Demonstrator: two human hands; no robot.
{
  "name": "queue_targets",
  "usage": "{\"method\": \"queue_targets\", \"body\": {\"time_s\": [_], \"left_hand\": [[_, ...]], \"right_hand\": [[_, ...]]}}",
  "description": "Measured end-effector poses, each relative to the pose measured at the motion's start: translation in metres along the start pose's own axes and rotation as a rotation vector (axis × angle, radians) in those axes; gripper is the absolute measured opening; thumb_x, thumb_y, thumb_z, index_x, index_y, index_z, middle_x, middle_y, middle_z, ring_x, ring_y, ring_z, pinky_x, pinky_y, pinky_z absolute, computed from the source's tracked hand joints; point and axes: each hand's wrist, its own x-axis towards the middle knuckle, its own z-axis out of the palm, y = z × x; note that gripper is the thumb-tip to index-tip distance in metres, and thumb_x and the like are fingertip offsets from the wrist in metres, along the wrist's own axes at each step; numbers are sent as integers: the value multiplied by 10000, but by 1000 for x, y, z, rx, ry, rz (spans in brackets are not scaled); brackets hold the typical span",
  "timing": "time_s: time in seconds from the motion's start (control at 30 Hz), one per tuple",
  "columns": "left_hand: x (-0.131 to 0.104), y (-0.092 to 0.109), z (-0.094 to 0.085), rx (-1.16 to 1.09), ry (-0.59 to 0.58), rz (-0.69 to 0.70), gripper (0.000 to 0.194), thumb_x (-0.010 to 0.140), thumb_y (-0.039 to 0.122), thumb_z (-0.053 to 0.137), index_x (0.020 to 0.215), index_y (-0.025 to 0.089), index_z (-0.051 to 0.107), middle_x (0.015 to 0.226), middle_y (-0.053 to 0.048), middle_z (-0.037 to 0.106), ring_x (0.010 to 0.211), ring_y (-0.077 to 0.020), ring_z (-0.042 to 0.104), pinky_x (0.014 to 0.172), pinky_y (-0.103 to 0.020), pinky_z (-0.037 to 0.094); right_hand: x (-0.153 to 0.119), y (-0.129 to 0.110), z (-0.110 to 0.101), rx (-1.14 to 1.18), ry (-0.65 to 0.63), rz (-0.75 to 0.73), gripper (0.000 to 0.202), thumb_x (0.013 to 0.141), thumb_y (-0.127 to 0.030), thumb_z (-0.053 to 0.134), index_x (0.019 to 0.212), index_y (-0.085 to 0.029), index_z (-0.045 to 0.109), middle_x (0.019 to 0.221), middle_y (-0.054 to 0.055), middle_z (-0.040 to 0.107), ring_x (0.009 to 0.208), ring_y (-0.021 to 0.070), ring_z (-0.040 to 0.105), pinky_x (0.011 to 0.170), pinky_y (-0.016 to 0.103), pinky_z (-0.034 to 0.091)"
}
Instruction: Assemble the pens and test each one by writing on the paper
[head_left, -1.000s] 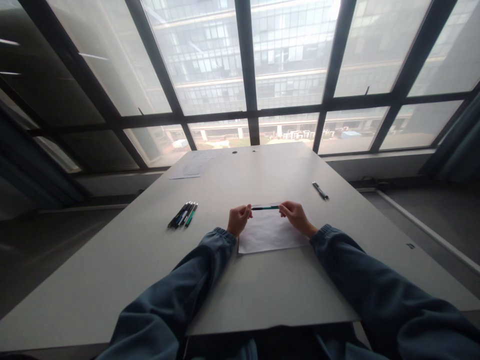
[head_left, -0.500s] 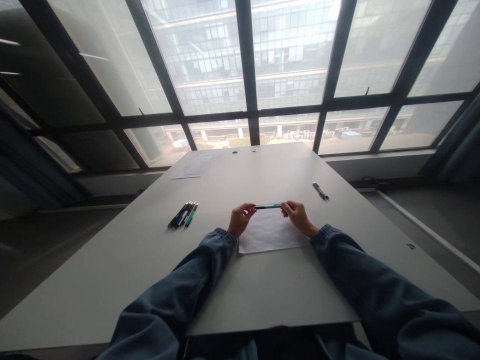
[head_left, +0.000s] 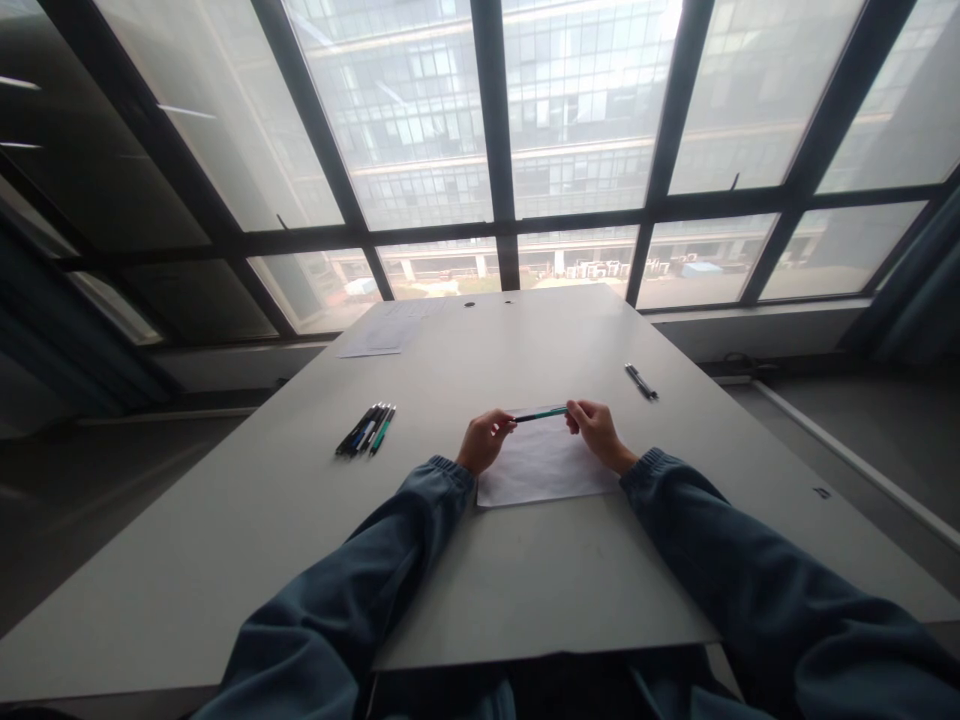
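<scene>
A green pen [head_left: 541, 414] is held level between both hands, above the far edge of a white sheet of paper [head_left: 541, 470] that lies on the grey table [head_left: 285, 500]. My left hand [head_left: 484, 442] pinches the pen's dark left end. My right hand [head_left: 595, 430] grips its right end. Both arms wear blue sleeves.
A bundle of several pens [head_left: 367, 429] lies to the left of my hands. A single dark pen [head_left: 641, 381] lies at the far right. Another sheet of paper [head_left: 382, 335] rests at the table's far left, near the large window.
The pen has tilted a little, with its left end lower, and my left hand has shifted slightly to the right along it.
</scene>
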Motion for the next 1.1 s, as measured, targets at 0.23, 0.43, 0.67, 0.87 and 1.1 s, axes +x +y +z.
{"method": "queue_targets", "body": {"time_s": [0.23, 0.43, 0.67, 0.87, 1.1], "left_hand": [[-1, 4, -4, 122, -73, 80, 165, 934, 297, 555, 897, 199, 683, 752, -21, 689, 718, -152, 622, 680, -263, 484], [-1, 6, -6, 155, -77, 102, 205, 947, 289, 530, 870, 191, 693, 720, -23, 669, 686, -149, 592, 691, -268, 469], [-1, 7, -7, 145, -82, 85, 233, 946, 297, 521, 829, 179, 685, 715, -24, 655, 659, -139, 563, 654, -250, 443], [-2, 10, -8, 131, -98, 35, 291, 955, 341, 488, 795, 176, 667, 673, -16, 632, 620, -132, 544, 603, -235, 426], [-3, 8, -7, 116, -84, 15, 315, 958, 373, 475, 789, 180, 658, 635, -6, 613, 594, -132, 541, 594, -232, 421]], "right_hand": [[-1, 1, 0, -16, 1, 18, 568, 857, -657, 539, 580, -164, 598, 511, 23, 571, 459, 119, 496, 453, 242, 394], [-2, -4, 0, -13, -23, 35, 571, 844, -665, 554, 589, -157, 608, 519, 29, 573, 469, 121, 500, 455, 239, 391], [-1, -1, 0, -4, -27, 39, 566, 842, -659, 564, 598, -151, 625, 517, 26, 580, 461, 118, 505, 455, 238, 395], [-1, 2, 0, -15, -26, 27, 571, 839, -670, 560, 606, -153, 630, 537, 40, 600, 470, 124, 515, 448, 239, 407], [0, 2, 0, -36, -36, 12, 584, 831, -689, 553, 605, -157, 638, 544, 51, 613, 480, 135, 530, 453, 245, 421]]}}
